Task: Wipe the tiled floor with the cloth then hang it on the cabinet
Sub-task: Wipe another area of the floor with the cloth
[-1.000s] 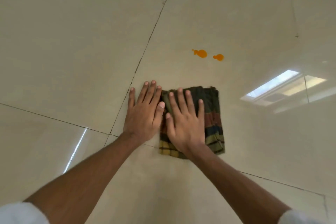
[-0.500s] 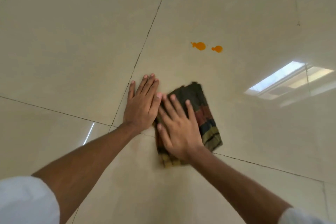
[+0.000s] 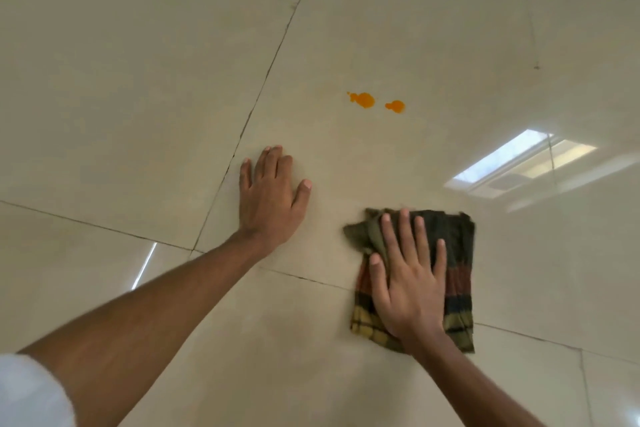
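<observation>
A folded dark checked cloth [image 3: 453, 263] with green, red and yellow stripes lies flat on the glossy beige tiled floor [image 3: 138, 80]. My right hand [image 3: 408, 281] presses on it with spread fingers, palm down; its top left corner is rumpled. My left hand [image 3: 270, 198] rests flat on the bare tile, well to the left of the cloth, holding nothing. Two orange spill spots [image 3: 367, 100] sit on the tile beyond both hands, untouched by the cloth. No cabinet is in view.
Dark grout lines [image 3: 263, 80] cross the floor, one running away from me, one passing under the cloth. A bright window reflection [image 3: 512, 163] shines on the tile at the right.
My right hand has slid the cloth to the right, away from my left hand. The left hand has stayed flat on the tile, and its thumb has spread out.
</observation>
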